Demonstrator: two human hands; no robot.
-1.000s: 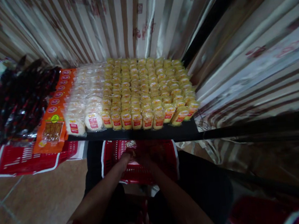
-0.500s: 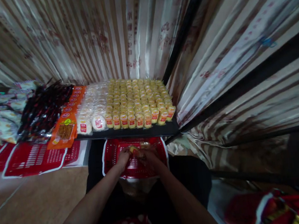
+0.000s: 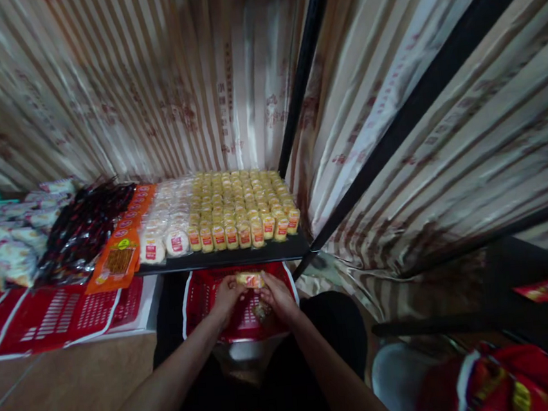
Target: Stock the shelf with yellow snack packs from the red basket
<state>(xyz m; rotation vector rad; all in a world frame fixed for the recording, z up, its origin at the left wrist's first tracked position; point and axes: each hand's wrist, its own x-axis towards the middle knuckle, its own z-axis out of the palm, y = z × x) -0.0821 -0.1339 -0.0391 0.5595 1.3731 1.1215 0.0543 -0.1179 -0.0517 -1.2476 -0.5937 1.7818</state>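
Both my hands are over a red plastic basket (image 3: 200,300) that sits below the front edge of a black shelf (image 3: 225,258). My left hand (image 3: 225,295) and my right hand (image 3: 275,292) are closed on the two ends of a small yellow wrapped snack pack (image 3: 249,279), held level just under the shelf edge. More packs lie dimly in the basket beneath my right hand. On the shelf stand several rows of the same yellow packs (image 3: 239,202) with red labels, upright and tightly packed.
Left of the yellow rows are white round cakes (image 3: 167,225), orange packets (image 3: 123,246) and dark red-black packets (image 3: 82,227). Red basket fronts (image 3: 51,311) hang below them. Striped curtains and black rails close in the back and right. A red bag (image 3: 504,377) lies at lower right.
My hands have come up out of the basket with a yellow pack between them. The camera has tilted up and back, so the shelf looks smaller and lower.
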